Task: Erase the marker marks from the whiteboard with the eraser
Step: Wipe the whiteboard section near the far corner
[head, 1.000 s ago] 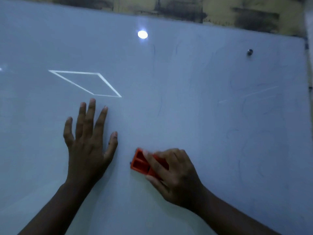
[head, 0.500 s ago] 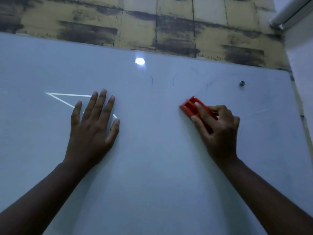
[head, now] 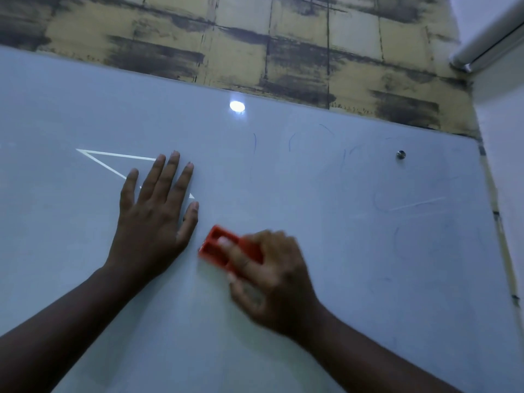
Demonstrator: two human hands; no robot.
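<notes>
The whiteboard fills most of the view. Faint blue marker marks remain near its top middle and across its right part. My right hand grips the orange eraser and holds it against the board at the centre; both are motion-blurred. My left hand lies flat on the board with fingers straight, just left of the eraser, covering part of a bright reflected outline.
A yellow and black patterned wall rises above the board's top edge. A metal mounting screw sits near the board's upper right. A white wall and a rolled blind stand at the right. A lamp glare shines at top centre.
My right hand swept the eraser up and right across the board, then back down and left to beside my left hand. The left hand stayed flat on the board.
</notes>
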